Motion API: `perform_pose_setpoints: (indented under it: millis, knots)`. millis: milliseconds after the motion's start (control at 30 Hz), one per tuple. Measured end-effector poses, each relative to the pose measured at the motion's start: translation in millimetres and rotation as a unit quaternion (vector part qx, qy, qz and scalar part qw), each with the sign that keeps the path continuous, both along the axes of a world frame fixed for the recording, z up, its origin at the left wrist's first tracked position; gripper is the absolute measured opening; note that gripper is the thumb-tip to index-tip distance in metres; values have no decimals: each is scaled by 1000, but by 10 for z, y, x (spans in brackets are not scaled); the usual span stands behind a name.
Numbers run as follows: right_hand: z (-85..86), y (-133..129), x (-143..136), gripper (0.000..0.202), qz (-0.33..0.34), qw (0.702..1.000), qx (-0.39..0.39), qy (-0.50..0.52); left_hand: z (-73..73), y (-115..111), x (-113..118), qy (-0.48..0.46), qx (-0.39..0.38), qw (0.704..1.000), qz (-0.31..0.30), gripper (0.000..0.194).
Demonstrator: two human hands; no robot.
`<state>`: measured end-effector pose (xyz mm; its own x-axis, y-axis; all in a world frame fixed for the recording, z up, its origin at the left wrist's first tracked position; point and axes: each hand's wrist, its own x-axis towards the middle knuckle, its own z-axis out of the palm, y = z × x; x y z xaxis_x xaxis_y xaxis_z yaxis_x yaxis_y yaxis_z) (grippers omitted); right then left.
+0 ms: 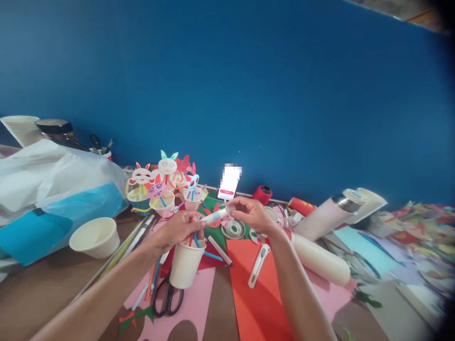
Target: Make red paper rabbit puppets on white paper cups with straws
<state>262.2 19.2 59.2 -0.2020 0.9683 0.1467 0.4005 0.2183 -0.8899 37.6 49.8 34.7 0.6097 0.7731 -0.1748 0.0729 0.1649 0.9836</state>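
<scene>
A white glue stick (215, 217) is held level between my two hands. My left hand (184, 228) pinches one end, and my right hand (250, 213) has its fingers closed round the other end. Whether the cap is on is too small to tell. Just below my left hand stands a white paper cup (187, 267) with blue and red strips rising from it. Black-handled scissors (168, 297) lie beside the cup. A white utility knife (259, 266) rests on orange-red paper (250, 303) near my right forearm.
Paper-cup animal figures (167, 166) stand at the back left, near a white paper bowl (95, 237). A lit phone (229, 182) leans upright at the back. Rightward are a tape roll (233, 229), stacked cups (322, 258), a thermos (320, 219) and paper scraps (423, 220).
</scene>
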Motion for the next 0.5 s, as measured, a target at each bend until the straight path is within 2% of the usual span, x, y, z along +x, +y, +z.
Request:
perform_pose_setpoints:
  millis: [167,367,500]
  knots:
    - [57,-37,-17,22,-7,998,8,-55,-34,6,-12,9,15,1000,9,26]
    - [167,-48,-64,18,-5,992,56,-109,-17,28,-25,37,52,998,0,25]
    - [152,-11,-105,19,-1,992,56,-115,-14,31,-21,26,44,999,0,28]
